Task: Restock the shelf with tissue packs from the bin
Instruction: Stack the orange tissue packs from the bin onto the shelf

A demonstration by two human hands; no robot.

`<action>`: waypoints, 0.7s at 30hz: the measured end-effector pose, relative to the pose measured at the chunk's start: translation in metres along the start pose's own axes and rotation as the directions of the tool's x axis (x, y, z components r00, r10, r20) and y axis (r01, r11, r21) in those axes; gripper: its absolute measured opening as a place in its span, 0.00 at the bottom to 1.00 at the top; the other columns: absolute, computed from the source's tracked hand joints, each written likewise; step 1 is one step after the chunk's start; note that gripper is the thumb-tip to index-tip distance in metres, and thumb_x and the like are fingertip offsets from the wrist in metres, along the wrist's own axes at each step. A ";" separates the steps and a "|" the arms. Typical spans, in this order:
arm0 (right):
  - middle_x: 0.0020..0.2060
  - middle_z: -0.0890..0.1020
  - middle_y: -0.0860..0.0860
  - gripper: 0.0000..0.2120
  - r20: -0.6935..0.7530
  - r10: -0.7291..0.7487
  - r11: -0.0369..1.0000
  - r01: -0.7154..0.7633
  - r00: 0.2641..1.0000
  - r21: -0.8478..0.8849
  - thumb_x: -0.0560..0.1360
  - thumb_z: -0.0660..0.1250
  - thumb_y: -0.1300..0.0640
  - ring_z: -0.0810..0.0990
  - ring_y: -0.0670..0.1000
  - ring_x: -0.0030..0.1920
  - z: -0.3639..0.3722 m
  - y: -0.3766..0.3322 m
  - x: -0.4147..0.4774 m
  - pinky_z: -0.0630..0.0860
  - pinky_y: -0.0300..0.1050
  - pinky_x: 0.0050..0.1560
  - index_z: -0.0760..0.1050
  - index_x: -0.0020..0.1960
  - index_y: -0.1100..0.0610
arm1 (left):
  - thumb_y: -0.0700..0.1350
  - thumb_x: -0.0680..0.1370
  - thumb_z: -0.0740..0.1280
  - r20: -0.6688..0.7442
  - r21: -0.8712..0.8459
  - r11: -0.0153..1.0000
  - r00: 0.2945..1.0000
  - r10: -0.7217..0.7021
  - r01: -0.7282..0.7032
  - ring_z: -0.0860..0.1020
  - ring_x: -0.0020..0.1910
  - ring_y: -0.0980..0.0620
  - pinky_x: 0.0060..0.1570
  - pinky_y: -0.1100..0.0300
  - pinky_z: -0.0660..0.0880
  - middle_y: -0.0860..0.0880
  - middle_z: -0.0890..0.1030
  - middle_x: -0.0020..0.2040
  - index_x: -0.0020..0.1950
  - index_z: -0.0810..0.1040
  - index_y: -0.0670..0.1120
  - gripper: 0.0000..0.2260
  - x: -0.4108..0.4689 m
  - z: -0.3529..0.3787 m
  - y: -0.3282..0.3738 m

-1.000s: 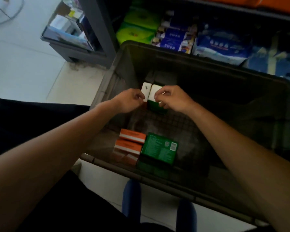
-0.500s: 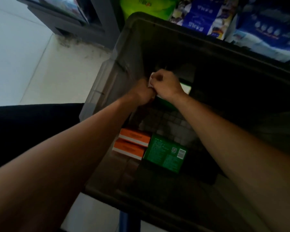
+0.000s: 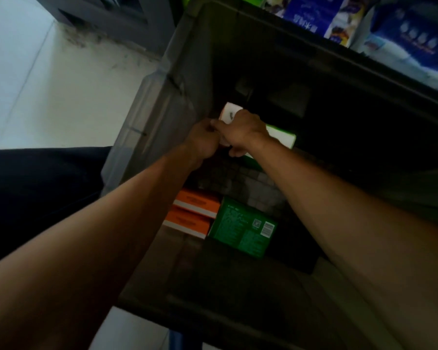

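Since 1 s ago our hands go from a slight gap to touching, and the view tips nearer the bin (image 3: 162, 102).

Head view: left hand (image 3: 202, 142) has its fingers curled on the left end of the white-green tissue packs (image 3: 282, 137). Right hand (image 3: 240, 132) is curled over their top. Both grip. These packs sit inside the bin, far-left, not shelved yet. They look boxy, w/ white faces and a green edge.

Left to do, we judge: 2 orange packs (image 3: 197, 203) and 1 green pack (image 3: 243, 227) on the bin floor. Shelf (image 3: 402, 41) behind holds blue stock (image 3: 311, 16).

Bin (image 3: 149, 117) before shelf packs (image 3: 410, 39); in bin, pack pair (image 3: 194, 214) near left, single pack (image 3: 242, 231) just right; farther in, left hand (image 3: 202, 141) and right hand (image 3: 242, 132) grip held packs (image 3: 281, 137)
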State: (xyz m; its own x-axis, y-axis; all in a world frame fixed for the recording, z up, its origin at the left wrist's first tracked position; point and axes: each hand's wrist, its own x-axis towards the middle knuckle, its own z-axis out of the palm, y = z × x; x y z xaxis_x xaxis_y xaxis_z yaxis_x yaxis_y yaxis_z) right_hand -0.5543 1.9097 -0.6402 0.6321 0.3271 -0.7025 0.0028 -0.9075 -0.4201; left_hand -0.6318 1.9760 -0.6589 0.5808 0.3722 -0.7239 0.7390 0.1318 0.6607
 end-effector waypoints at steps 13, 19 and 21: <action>0.37 0.82 0.51 0.14 -0.006 -0.022 0.940 0.023 1.000 0.340 0.74 0.68 0.49 0.74 0.46 0.23 -0.021 0.034 -0.029 0.70 0.36 0.22 0.75 0.56 0.54 | 0.42 0.77 0.58 -0.138 -0.328 0.941 0.981 -0.138 0.086 0.79 0.51 0.47 0.47 0.55 0.77 0.43 0.80 0.57 0.65 0.73 0.42 0.16 -0.017 0.010 0.015; 0.29 0.78 0.50 0.06 -0.025 -0.026 0.878 0.034 0.999 0.477 0.72 0.68 0.51 0.70 0.45 0.19 -0.061 0.053 -0.073 0.63 0.36 0.21 0.78 0.46 0.52 | 0.50 0.57 0.69 -0.158 -0.284 0.957 0.981 -0.113 0.064 0.78 0.56 0.38 0.54 0.40 0.77 0.40 0.75 0.63 0.70 0.59 0.58 0.42 0.009 0.010 -0.004; 0.32 0.79 0.51 0.05 0.001 -0.059 0.886 0.052 0.998 0.462 0.72 0.68 0.51 0.69 0.46 0.21 -0.080 0.060 -0.090 0.63 0.36 0.21 0.77 0.46 0.51 | 0.40 0.70 0.67 -0.063 -0.282 0.959 0.996 -0.056 0.036 0.78 0.54 0.44 0.50 0.49 0.77 0.43 0.77 0.60 0.72 0.63 0.52 0.31 -0.064 0.009 0.044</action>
State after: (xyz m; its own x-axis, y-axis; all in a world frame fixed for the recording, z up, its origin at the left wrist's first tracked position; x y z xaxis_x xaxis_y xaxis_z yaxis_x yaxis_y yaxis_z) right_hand -0.5491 1.8050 -0.5565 0.6299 0.3805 -0.6771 -0.3225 -0.6650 -0.6737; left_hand -0.6338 1.9491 -0.5852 0.5158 0.4219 -0.7457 0.6331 0.3986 0.6635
